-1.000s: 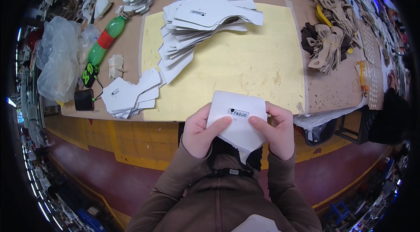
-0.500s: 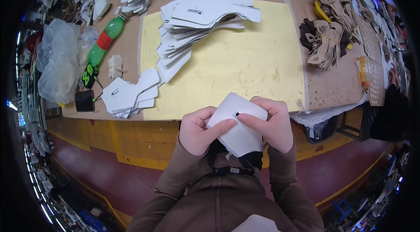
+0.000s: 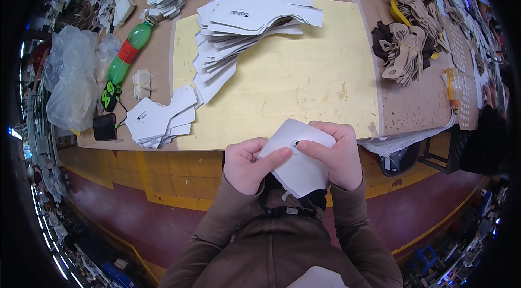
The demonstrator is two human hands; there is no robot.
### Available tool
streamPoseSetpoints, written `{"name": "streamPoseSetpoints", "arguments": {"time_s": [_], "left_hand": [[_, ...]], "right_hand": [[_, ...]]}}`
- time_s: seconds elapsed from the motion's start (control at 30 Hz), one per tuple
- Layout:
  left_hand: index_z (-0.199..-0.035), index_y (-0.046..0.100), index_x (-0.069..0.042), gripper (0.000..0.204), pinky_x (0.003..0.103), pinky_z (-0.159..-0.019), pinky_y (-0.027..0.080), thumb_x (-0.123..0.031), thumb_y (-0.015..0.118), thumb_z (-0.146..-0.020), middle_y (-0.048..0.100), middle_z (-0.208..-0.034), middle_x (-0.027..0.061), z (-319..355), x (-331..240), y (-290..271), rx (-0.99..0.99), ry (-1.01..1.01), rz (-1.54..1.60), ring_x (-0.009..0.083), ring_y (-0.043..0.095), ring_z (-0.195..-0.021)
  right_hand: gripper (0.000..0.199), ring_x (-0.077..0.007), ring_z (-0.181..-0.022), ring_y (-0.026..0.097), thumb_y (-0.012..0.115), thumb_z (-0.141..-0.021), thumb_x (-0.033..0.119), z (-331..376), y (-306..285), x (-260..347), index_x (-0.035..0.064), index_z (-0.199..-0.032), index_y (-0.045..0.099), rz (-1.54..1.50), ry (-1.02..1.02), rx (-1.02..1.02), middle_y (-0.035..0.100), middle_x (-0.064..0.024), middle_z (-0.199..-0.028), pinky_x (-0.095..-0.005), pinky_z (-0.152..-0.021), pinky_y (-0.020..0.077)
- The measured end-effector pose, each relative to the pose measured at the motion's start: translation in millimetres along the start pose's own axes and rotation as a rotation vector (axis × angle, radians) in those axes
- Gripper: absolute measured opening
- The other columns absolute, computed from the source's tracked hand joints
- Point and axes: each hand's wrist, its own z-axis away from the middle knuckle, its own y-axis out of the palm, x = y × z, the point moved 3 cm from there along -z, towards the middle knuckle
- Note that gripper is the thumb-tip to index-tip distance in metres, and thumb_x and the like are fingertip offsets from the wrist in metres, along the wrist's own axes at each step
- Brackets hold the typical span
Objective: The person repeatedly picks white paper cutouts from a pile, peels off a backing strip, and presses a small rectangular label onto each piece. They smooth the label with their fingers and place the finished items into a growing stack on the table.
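Note:
Between both hands I hold a flat white cut piece (image 3: pixel 298 171) with a small dark printed mark, just in front of the table's near edge. My left hand (image 3: pixel 247 166) is closed on its left side, thumb lying on the top face. On the other side, my right hand (image 3: pixel 339 155) grips it, its thumb pressed beside the mark and its fingers underneath. A bit of loose thread or scrap hangs from the piece's lower edge. Beyond, on a yellow sheet (image 3: pixel 304 81), a fanned stack of similar white pieces (image 3: pixel 233 22) curves toward a smaller stack (image 3: pixel 157 117) at the left.
At left are a green bottle (image 3: pixel 116 71) with a red label, a clear plastic bag (image 3: pixel 70 81) and a black device (image 3: pixel 105 127). Bundled beige pieces (image 3: pixel 404 54) lie at right, near an orange-capped bottle (image 3: pixel 453 88). A dark bin (image 3: pixel 401 160) stands below the right edge.
The white piece has shifted slightly lower and its upper edge is curved a little more. My hands keep nearly the same grip.

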Motion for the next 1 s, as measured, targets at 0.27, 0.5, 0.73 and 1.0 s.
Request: {"name": "streamPoseSetpoints", "arguments": {"time_s": [0.27, 0.5, 0.73, 1.0], "left_hand": [[-0.100, 0.069, 0.007, 0.017, 0.023, -0.067, 0.053, -0.008, 0.073, -0.093, 0.072, -0.086, 0.0071, -2, 2, 5, -0.070, 0.130, -0.055, 0.0086, 0.066, -0.074], [-0.101, 0.069, 0.007, 0.020, 0.023, -0.065, 0.052, -0.010, 0.072, -0.092, 0.071, -0.085, 0.0067, -2, 3, 4, -0.192, 0.201, -0.181, 0.0078, 0.065, -0.074], [-0.105, 0.068, 0.008, 0.022, 0.023, -0.067, 0.051, -0.010, 0.072, -0.093, 0.072, -0.087, 0.0074, -2, 2, 1, -0.182, 0.201, -0.094, 0.0075, 0.065, -0.075], [-0.113, 0.067, 0.008, 0.027, 0.028, -0.078, 0.055, -0.009, 0.073, -0.092, 0.073, -0.100, 0.0102, 4, -4, 4, -0.006, 0.135, -0.196, 0.0125, 0.068, -0.089]], "right_hand": [[0.015, -0.0064, -0.073, 0.063, 0.074, -0.090, 0.012, -5, 2, 1, -0.0023, -0.093, 0.071, -0.029, 0.029, 0.062, 0.071, -0.0031, -0.081, -0.0238, -0.065, 0.0509], [0.021, -0.0077, -0.077, 0.064, 0.072, -0.091, 0.009, 4, 4, 1, -0.0073, -0.104, 0.073, 0.061, 0.011, 0.002, 0.073, -0.0058, -0.088, -0.0226, -0.068, 0.0499], [0.018, -0.0088, -0.080, 0.067, 0.072, -0.090, 0.004, 6, -3, -4, -0.0072, -0.104, 0.074, -0.032, 0.048, 0.045, 0.075, -0.0079, -0.090, -0.0231, -0.070, 0.0516], [0.020, -0.0097, -0.083, 0.067, 0.076, -0.086, 0.002, 9, -3, -3, -0.0063, -0.104, 0.074, 0.068, -0.010, 0.049, 0.075, -0.0075, -0.094, -0.0243, -0.075, 0.0523]]}}
